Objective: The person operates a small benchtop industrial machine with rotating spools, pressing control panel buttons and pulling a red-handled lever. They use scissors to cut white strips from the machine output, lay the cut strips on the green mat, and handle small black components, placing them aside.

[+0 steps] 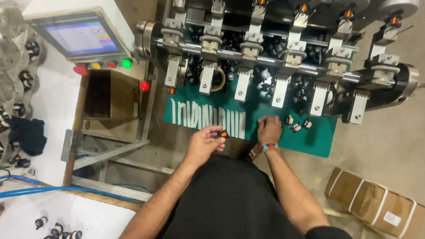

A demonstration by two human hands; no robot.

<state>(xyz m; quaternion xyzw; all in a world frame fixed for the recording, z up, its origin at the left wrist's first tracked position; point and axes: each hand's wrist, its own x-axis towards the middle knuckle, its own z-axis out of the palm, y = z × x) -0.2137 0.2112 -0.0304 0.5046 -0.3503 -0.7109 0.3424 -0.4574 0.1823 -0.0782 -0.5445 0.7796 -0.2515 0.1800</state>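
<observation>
My left hand (205, 141) holds a small coil with an orange core (223, 134) between its fingertips, just above the near edge of the green work plate (315, 141). My right hand (269, 129) rests fingers-down on that plate, beside three small wound coils (296, 125) lying to its right. A row of several white pins or rods (207, 119) lies on the plate to the left of my hands. Behind the plate stands a winding machine with a row of metal arms (281, 89) and orange-tipped spindles.
A control panel with a screen (81, 37) and coloured buttons stands at the upper left over an open cardboard box (108, 96). Strapped cartons (375, 200) lie on the floor at right. Trays and loose coils (61, 237) sit on the white table at left.
</observation>
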